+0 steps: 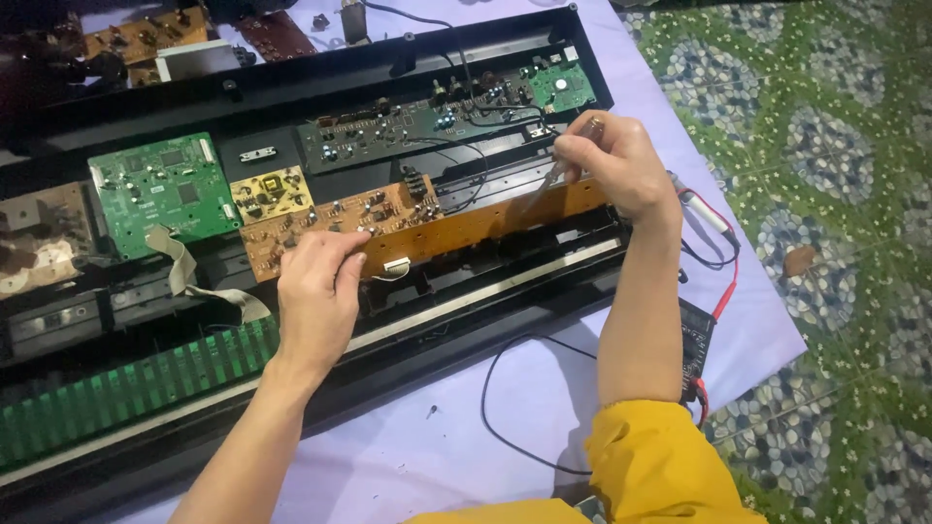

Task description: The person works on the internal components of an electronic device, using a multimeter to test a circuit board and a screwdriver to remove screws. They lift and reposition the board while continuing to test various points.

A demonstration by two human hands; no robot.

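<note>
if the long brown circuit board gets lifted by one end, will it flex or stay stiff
The long brown circuit board looks thin and narrow, so it would probably bow. The left hand grips its near edge. Its small soldered parts look fragile, and attached wires may tug.

An informal electronics repair spot, likely in a home: an opened black keyboard casing [291, 92] full of circuit boards [165, 189] lies on a lilac cloth [437, 437] spread over a green patterned floor covering [835, 194], with a multimeter [695, 335] and loose boards [146, 34] nearby.
</note>
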